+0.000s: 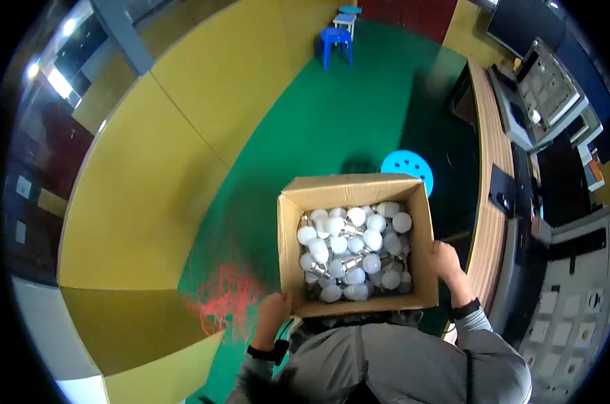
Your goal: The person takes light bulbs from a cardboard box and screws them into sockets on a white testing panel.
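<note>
An open cardboard box (422, 242) is held in front of my body, tilted so that its inside faces up. Many white light bulbs (355, 246) with silvery screw bases lie loose in it, pointing every which way. My left hand (276, 311) grips the box at its near left corner. On the right wall, my right hand (445, 260) is closed round the side, its fingers partly hidden by the cardboard. The bottom of the box is out of sight beneath the bulbs.
Just beyond the box stands a round light-blue stool (407, 163). Yellow partition panels (150, 168) line the left; a wood-edged desk (483, 128) with electronic equipment runs along the right. Red tangled strands (227, 299) lie at lower left. A dark-blue stool (336, 40) stands farther off.
</note>
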Demonstrator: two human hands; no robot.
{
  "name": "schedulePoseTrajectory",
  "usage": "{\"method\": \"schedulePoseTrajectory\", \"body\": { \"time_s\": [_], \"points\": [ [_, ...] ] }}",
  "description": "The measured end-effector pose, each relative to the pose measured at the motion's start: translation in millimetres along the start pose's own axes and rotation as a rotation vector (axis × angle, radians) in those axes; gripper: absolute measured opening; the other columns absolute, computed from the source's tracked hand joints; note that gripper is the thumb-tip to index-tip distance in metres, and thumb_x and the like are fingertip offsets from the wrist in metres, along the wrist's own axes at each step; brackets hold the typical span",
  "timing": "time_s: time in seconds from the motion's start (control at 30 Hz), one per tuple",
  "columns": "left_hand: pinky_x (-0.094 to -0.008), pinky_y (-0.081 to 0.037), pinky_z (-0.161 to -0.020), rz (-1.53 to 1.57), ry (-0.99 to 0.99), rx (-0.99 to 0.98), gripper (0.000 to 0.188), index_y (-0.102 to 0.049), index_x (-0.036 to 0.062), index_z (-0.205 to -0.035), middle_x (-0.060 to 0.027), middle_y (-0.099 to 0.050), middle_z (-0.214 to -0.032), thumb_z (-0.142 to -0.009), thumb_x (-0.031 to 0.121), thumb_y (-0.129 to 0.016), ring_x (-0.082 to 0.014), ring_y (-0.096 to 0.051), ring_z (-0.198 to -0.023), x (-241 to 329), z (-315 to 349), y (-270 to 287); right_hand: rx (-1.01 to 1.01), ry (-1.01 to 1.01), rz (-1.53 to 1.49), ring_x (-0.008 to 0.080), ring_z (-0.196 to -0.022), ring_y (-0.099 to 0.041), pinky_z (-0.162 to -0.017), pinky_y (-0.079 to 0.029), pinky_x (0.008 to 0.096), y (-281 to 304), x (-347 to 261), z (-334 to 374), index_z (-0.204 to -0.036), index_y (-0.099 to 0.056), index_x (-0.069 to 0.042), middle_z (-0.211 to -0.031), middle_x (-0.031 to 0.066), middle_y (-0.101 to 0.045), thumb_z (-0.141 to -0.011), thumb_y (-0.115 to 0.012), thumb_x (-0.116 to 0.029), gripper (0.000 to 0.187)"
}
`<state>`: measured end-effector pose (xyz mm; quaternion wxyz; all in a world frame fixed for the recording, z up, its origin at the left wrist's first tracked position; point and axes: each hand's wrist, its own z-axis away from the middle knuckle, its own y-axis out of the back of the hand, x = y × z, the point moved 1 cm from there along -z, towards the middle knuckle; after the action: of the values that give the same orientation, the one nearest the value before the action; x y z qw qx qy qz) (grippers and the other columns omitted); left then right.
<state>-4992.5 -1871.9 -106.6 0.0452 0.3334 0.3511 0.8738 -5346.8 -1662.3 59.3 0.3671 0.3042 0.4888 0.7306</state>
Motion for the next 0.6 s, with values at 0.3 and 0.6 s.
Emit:
{"method": "schedulePoseTrajectory", "body": {
  "time_s": [0.3, 0.6],
  "points": [
    [-0.0501, -0.048, -0.058, 0.004, -0.073, 0.082, 0.047, -0.061, -0.0041, -0.067, -0.0265, -0.06, -0.069, -0.088, 0.036, -0.048, -0.0441, -0.059, -0.063, -50, -115, 159, 0.011, -0.012, -0.047, 0.0421, -0.078, -0.06, -0.072, -0.049, 0.0472, 48, -141, -91, -0.077, -0.061, 0.004, -0.078, 0.0271, -0.06, -0.082, -0.057, -0.032, 0.037],
    [-0.0472, -0.045, -0.048, -0.191, -0.495, 0.094, 0.038, -0.061, -0.001, -0.067, -0.0215, -0.058, -0.063, -0.089, 0.027, -0.049, -0.0378, -0.059, -0.061, -83, -230, 252, 0.071, -0.04, -0.037, 0.0401, -0.076, -0.062, -0.07, -0.05, 0.0473, 51, -229, -172, -0.074, -0.063, 0.003, -0.075, 0.0256, -0.061, -0.081, -0.055, -0.029, 0.034]
  ]
}}
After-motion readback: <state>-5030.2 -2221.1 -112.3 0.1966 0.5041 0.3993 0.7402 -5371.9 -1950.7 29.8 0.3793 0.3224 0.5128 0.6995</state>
